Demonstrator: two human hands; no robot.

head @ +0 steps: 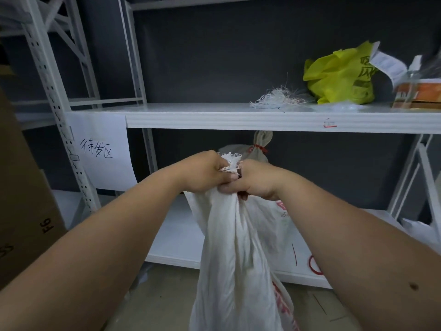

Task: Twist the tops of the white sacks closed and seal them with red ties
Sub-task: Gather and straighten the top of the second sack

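While the rack (238,118) stands behind, the sack (229,259) hangs before its lower shelf edge, neck bunched. Left hand (205,173) and right hand (255,181) clench that neck: twisting stage. Next, I judge, a red tie; none visible in either fist.

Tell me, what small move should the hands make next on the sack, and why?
Probably wind a red tie around the neck. Both hands, left hand and right hand, grip the bunched top of the white sack, and no tie shows on it, unlike the tied sack behind.
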